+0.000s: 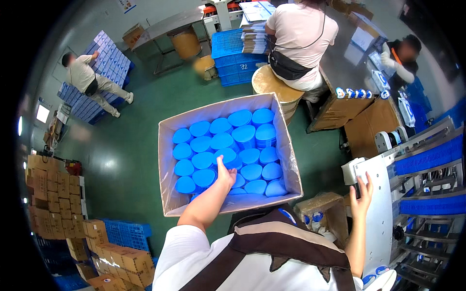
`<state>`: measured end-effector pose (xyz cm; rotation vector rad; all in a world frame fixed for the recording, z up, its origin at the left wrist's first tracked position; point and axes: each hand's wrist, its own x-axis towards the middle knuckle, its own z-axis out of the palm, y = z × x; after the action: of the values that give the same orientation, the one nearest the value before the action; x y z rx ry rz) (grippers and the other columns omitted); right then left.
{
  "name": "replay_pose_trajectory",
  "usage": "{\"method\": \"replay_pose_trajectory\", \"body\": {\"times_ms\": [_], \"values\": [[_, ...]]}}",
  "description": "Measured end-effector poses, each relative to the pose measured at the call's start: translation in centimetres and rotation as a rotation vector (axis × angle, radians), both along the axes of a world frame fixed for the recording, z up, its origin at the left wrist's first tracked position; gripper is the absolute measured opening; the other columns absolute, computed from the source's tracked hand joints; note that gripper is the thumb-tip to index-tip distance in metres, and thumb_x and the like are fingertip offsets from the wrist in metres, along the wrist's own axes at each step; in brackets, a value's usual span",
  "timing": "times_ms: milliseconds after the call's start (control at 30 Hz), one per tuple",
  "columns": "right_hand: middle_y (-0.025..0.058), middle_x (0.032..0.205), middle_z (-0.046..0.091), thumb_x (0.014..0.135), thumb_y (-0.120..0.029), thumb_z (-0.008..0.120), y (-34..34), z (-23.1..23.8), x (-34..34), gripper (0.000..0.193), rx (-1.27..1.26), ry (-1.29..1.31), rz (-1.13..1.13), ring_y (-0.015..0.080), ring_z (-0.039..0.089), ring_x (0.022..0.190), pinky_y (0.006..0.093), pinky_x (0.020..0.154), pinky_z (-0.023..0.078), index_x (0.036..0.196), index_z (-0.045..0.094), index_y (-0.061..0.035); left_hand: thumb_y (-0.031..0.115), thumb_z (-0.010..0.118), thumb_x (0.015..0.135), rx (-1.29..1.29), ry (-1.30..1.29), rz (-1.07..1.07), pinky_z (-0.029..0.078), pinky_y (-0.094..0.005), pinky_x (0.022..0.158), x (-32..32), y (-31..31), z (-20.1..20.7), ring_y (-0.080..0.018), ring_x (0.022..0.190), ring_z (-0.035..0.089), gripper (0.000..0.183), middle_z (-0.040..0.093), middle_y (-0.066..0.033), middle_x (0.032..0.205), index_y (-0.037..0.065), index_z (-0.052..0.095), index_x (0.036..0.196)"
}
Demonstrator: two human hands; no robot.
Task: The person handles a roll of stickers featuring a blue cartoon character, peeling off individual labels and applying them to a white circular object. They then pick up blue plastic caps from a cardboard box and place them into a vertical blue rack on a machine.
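Observation:
A large cardboard carton [167, 145] with a clear plastic liner stands in front of me, filled with rows of stacked blue round discs [245, 133] that look like lids. Reaching into its middle, my left hand [227, 173] is closed around one stack of blue discs [228, 157], thumb against the near side and fingers partly hidden among the neighbouring stacks. To the right, my right hand [360, 196] holds nothing; its fingers are spread beside a white machine panel [378, 213] and below a small white box-shaped part [353, 170].
Machine tracks with blue belts [429, 157] run along the right. An open carton [320, 203] sits below my right arm. Ahead, a person [303, 43] sits on a drum [272, 82]; two others work farther off. Stacked cartons [53, 194] and a blue pallet [127, 233] stand left.

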<state>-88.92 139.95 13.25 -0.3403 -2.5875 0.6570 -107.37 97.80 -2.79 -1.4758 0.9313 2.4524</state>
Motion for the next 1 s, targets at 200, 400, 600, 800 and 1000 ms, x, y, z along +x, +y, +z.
{"method": "replay_pose_trajectory", "body": {"times_ms": [200,400,600,800,1000], "values": [[0.015,0.12,0.059,0.078,-0.007,0.068,-5.4,1.1,0.0,0.03,-0.489,-0.044,0.162,0.0294,0.056,0.113,0.0378,0.096,0.045,0.108,0.065,-0.0035,0.049,0.064,0.074,0.234,0.239,-0.321,0.035,-0.0433,0.104,1.2,1.1,3.4,-0.0292,0.116,0.049,0.067,0.052,-0.0119,0.128,0.008,0.048,0.125],[0.0151,0.154,-0.004,0.071,-0.028,0.082,-11.7,3.3,-3.5,0.115,-0.987,-0.201,0.585,0.0334,0.018,0.141,0.0519,0.106,0.034,0.151,0.001,-0.0187,0.043,0.07,0.07,-0.054,1.02,-0.872,0.038,-0.0482,0.103,7.4,10.2,17.7,-0.0347,0.124,0.043,0.104,0.038,-0.0196,0.137,0.01,0.01,0.149],[0.0273,0.142,0.02,0.067,-0.042,0.082,-1.9,5.2,2.2,0.127,-0.768,0.005,0.274,0.0403,0.022,0.135,0.0412,0.11,0.023,0.149,-0.008,-0.0055,0.038,0.077,0.066,-0.005,1.478,-1.38,0.03,-0.0436,0.107,7.5,25.2,17.7,-0.0329,0.13,0.034,0.116,0.026,-0.0207,0.144,0.003,0.004,0.148],[0.0304,0.131,0.028,0.051,-0.038,0.084,7.8,4.3,7.9,0.133,-0.06,0.064,0.038,0.0467,0.034,0.12,0.0447,0.105,0.03,0.149,0.001,-0.0049,0.032,0.087,0.052,-0.65,2.248,-1.848,0.033,-0.0468,0.103,6.0,39.6,19.8,-0.0396,0.119,0.036,0.136,0.031,-0.0244,0.124,-0.003,-0.006,0.144],[0.031,0.138,0.026,0.06,-0.052,0.081,10.5,-0.3,10.4,0.127,-0.331,-0.007,-0.1,0.0449,0.032,0.128,0.0451,0.108,0.027,0.149,0.004,-0.0027,0.038,0.091,0.04,-0.36,2.017,-2.13,0.035,-0.0415,0.101,6.0,47.0,13.9,-0.0332,0.118,0.042,0.123,0.036,-0.0203,0.126,-0.002,0.021,0.133]]}}
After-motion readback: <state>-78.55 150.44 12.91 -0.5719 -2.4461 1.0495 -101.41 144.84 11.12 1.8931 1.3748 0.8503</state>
